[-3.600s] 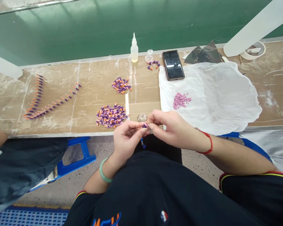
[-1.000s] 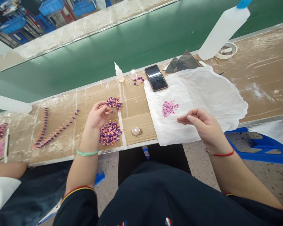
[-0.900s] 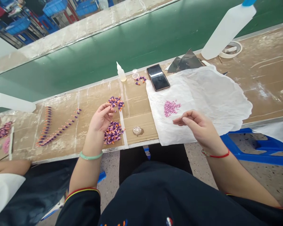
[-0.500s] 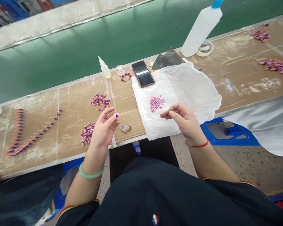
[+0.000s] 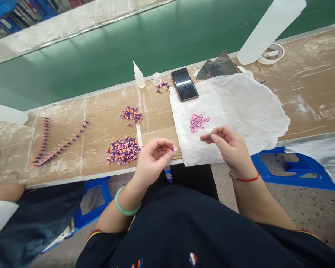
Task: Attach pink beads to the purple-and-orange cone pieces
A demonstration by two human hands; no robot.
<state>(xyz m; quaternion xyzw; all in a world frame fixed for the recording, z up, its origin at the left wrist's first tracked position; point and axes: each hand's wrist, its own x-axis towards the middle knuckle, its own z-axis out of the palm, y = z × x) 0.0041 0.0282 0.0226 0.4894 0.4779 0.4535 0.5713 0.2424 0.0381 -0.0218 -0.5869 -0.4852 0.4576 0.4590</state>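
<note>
My left hand (image 5: 154,160) pinches a small purple, orange and pink figure piece (image 5: 173,149) between thumb and fingertips, over the table's front edge. Above the white cloth (image 5: 181,149), my right hand (image 5: 229,144) has thumb and fingers pressed together; whatever they hold is too small to make out. A scatter of tiny pink beads (image 5: 198,123) lies on the cloth just beyond those fingertips. Left of my left hand is a large heap of purple and orange pieces (image 5: 123,150), with a smaller heap (image 5: 131,113) behind it.
Behind the cloth lie a phone (image 5: 184,85), dark sheets (image 5: 219,67) and a tape roll (image 5: 279,54). A dropper bottle (image 5: 139,77) and a large white bottle (image 5: 268,33) stand along the back. Rows of pieces (image 5: 46,134) are at left, near another person's arm (image 5: 5,192).
My left hand has moved right, closer to my right hand, with the piece still pinched. The small clear dish is now hidden behind it. The view has shifted, showing more of the left side.
</note>
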